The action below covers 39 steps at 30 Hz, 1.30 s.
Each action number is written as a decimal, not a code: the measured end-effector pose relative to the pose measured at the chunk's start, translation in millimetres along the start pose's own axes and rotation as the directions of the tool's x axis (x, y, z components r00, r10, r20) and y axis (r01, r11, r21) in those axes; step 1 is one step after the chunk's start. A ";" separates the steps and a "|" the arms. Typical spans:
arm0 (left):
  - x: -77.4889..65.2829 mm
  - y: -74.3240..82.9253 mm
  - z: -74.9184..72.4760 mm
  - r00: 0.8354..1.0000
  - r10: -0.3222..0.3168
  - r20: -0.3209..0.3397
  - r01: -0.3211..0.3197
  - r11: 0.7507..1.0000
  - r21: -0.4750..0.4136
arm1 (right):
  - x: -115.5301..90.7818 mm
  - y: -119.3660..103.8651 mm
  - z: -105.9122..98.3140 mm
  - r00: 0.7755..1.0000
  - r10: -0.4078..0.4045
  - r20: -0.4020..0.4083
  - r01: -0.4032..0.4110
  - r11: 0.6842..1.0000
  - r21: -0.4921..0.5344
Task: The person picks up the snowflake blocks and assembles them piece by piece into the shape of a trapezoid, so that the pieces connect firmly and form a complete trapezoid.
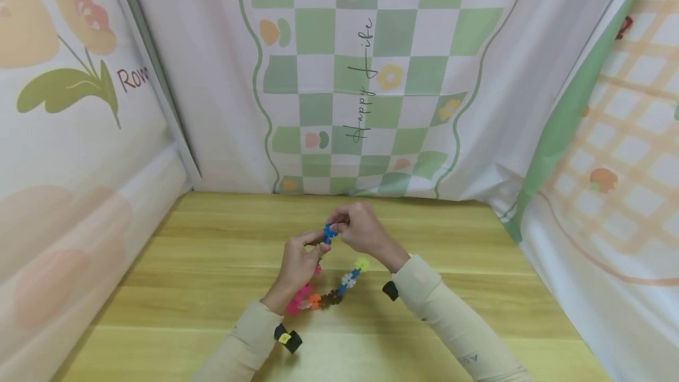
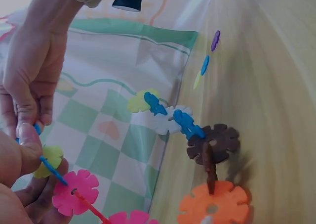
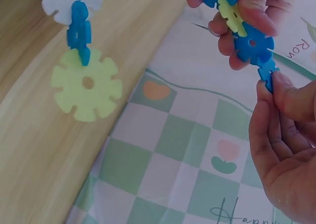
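Observation:
A chain of notched plastic snowflake discs runs from the hands in a loop. My left hand (image 1: 300, 261) grips it near one end, around a blue disc (image 3: 253, 43) and a yellow-green disc (image 3: 231, 16). My right hand (image 1: 364, 230) pinches the small blue end disc (image 3: 269, 75) between thumb and finger, and that disc meets its blue neighbour at an angle. Below the left hand come pink discs (image 2: 75, 192), then an orange disc (image 2: 214, 204), brown discs (image 2: 213, 144), blue ones, a white disc (image 1: 348, 280) and a yellow-green disc (image 1: 362, 264) at the other end.
On the wooden table (image 1: 212, 264) lie a few loose discs, a purple disc (image 2: 216, 40), a blue disc (image 2: 205, 65) and a yellow disc (image 2: 197, 79), mostly hidden behind the right forearm in the head view. Patterned curtains (image 1: 361, 75) stand behind and at both sides.

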<state>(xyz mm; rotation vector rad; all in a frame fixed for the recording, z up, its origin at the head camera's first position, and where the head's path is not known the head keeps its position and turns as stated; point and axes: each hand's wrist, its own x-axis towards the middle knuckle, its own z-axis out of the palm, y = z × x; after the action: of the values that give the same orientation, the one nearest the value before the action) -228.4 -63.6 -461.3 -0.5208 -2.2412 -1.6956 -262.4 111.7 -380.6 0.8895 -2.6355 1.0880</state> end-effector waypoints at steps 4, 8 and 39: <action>0.6 -0.2 0.0 0.999 0.027 0.023 -0.027 1.000 -0.001 | 0.6 3.0 -1.9 0.999 0.026 0.022 -0.027 0.999 0.023; 0.7 -2.1 0.3 0.998 0.032 0.060 -0.033 0.999 0.004 | 1.3 5.0 -4.9 0.996 0.052 0.077 -0.053 0.999 0.010; 15.6 -8.1 -15.2 0.937 -0.270 0.220 0.264 0.963 0.056 | -150.2 122.1 -63.7 0.880 0.409 0.241 -0.368 0.908 -0.198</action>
<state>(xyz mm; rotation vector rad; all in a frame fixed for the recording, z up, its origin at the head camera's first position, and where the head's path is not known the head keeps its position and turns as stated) -245.8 -78.4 -457.5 -0.4381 -2.5946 -1.8114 -216.2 293.8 -459.8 0.5216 -3.1826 0.8746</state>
